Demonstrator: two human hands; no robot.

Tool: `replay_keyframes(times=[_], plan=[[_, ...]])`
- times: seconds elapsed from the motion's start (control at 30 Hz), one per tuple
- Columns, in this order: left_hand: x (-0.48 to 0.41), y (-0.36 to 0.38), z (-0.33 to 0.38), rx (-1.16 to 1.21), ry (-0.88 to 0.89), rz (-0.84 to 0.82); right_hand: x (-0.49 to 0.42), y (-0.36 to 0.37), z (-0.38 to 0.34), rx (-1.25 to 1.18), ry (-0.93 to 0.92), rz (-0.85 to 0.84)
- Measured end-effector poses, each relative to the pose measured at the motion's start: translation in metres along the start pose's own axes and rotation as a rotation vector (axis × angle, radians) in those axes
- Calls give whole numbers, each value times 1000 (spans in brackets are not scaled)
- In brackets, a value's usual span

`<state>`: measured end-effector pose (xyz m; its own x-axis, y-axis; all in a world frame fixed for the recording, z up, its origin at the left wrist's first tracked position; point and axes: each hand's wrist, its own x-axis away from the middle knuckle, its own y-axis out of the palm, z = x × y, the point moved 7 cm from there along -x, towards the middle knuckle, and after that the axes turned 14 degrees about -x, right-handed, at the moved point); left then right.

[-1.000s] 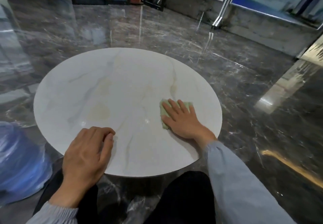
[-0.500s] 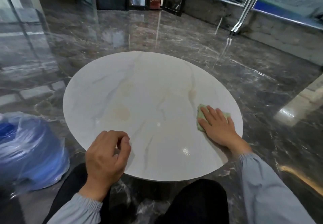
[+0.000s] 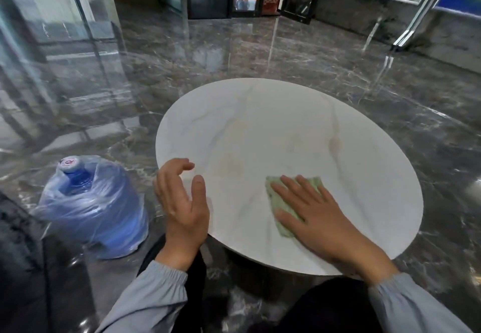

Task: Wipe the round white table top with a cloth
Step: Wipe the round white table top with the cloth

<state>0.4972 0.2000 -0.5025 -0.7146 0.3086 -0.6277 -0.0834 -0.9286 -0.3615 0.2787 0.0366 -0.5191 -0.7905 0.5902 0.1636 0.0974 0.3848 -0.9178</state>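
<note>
Green terry cloth (image 3: pixel 285 204) lies flat on the round white counter (image 3: pixel 299 129), about halfway between the centre and the rim at 6 o'clock. The right hand (image 3: pixel 325 218) presses down on it with straight, spread fingers. Nothing is pinched, so only palm pressure carries the cloth.

The near middle looks like the area being worked now. To do this well, keep the palm over the cloth's centre so that it travels with the hand and does not bunch at the edge showing past the fingertips. Use overlapping arcs that run right out to the rim.

Two faint yellowish patches sit toward 9 o'clock (image 3: pixel 229 168) and 2 o'clock (image 3: pixel 334 145) of the centre. Whether they are stains or marble veining I cannot tell, but both are worth a firmer pass. The far half, toward 12 o'clock, will need a longer reach, so lean in to avoid a fingertip-only wipe.

The left hand (image 3: pixel 182 202) is at the rim around 8 o'clock with loosely curled fingers, holding nothing. Whether it touches the edge is unclear. Resting it there would steady the top against the push.

Beyond it, on the dark marble floor (image 3: pixel 234 54), stands a blue water jug in a plastic bag (image 3: pixel 91 207).
</note>
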Motion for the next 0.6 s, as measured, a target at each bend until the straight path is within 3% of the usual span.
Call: replay_keyframes(times=[0.13, 0.2, 0.33, 0.4, 0.5, 0.6], plan=[[-13, 13, -32, 94, -408, -5, -43, -23, 47, -24, 295, 51], [-9, 13, -30, 134, -409, 23, -67, -13, 14, -19, 259, 50], [-8, 10, -35, 213, -436, 60, -79, 34, -111, -17, -108, -31], [-9, 13, -36, 201, -436, 49, -76, 43, -136, -33, -214, -50], [-9, 9, -31, 181, -409, 62, -78, 29, -109, -76, -206, -29], [-8, 11, -31, 192, -421, 47, -82, -2, -32, -59, 8, 11]])
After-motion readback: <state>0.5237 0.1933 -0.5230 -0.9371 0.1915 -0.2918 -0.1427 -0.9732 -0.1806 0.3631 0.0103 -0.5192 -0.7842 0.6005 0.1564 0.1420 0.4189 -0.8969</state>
